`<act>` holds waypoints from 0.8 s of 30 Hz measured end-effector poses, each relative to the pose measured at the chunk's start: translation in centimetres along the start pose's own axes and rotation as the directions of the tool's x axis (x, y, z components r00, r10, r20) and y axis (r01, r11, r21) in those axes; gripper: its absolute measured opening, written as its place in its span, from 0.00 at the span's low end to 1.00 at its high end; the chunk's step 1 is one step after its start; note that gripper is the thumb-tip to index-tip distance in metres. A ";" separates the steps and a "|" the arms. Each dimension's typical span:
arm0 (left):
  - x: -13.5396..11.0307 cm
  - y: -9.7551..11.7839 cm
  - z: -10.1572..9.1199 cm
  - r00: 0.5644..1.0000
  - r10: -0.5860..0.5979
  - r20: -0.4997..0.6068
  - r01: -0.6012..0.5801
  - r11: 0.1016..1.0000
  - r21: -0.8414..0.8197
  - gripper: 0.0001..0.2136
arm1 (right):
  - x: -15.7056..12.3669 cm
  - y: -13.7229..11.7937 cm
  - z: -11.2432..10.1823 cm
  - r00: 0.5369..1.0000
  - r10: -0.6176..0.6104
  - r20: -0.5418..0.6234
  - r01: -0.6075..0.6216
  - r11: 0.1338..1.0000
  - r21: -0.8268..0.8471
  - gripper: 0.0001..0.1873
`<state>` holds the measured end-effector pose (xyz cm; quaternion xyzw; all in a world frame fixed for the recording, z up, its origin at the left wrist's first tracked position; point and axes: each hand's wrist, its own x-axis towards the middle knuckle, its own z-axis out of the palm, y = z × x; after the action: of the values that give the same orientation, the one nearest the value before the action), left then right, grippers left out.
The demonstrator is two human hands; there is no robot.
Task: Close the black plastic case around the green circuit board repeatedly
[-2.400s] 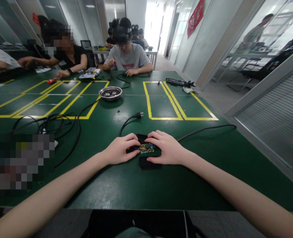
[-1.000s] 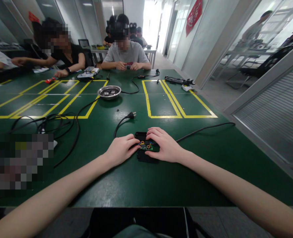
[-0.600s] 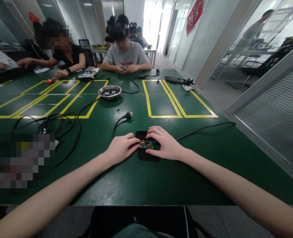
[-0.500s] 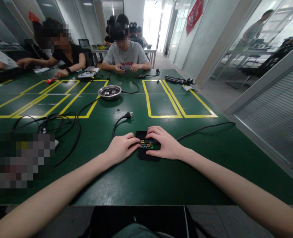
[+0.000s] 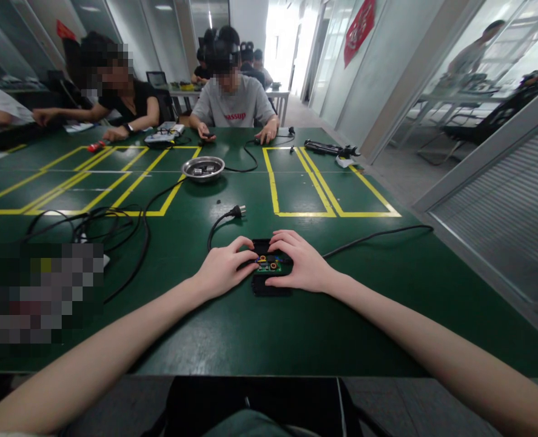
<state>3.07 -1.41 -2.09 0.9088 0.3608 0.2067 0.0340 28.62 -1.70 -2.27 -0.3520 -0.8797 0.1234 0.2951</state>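
On our big green table (image 5: 205, 340), our right hand (image 5: 302, 262) curves open at three o'clock; our left hand (image 5: 227, 265) bends nearly closed at nine, and we can't tell if it grips. Black case parts (image 5: 271, 291) lie at twelve and six around the little circuit board (image 5: 269, 266).

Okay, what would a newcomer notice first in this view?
Probably the green circuit board, between the left hand and right hand, just below the picture's centre. Beyond them, yellow tape outlines and a shiny metal bowl stand out. A red banner hangs at the upper right.
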 end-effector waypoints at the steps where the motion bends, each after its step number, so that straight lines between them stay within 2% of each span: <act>1: 0.0 0.0 0.0 1.000 -0.003 0.001 0.003 1.000 0.004 0.11 | 0.0 -0.2 0.1 1.000 0.006 -0.011 -0.006 1.000 -0.001 0.29; 6: 0.1 0.1 -0.1 1.000 0.002 -0.006 -0.002 1.000 0.001 0.12 | 0.1 -0.5 -0.3 1.000 0.008 -0.029 -0.007 0.999 0.037 0.22; 14: 0.1 -0.1 -0.1 1.000 0.005 0.003 -0.005 1.000 0.009 0.11 | 0.0 0.1 -0.4 1.000 0.000 -0.015 0.000 1.000 0.007 0.18; 24: 0.4 0.0 -0.1 1.000 -0.021 0.008 0.021 0.999 0.031 0.11 | 0.2 0.5 -0.1 0.999 0.007 -0.032 -0.008 0.999 -0.033 0.23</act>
<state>3.31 -1.18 -1.90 0.9063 0.3732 0.1968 0.0234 28.86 -1.24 -2.29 -0.3622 -0.8754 0.1043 0.3025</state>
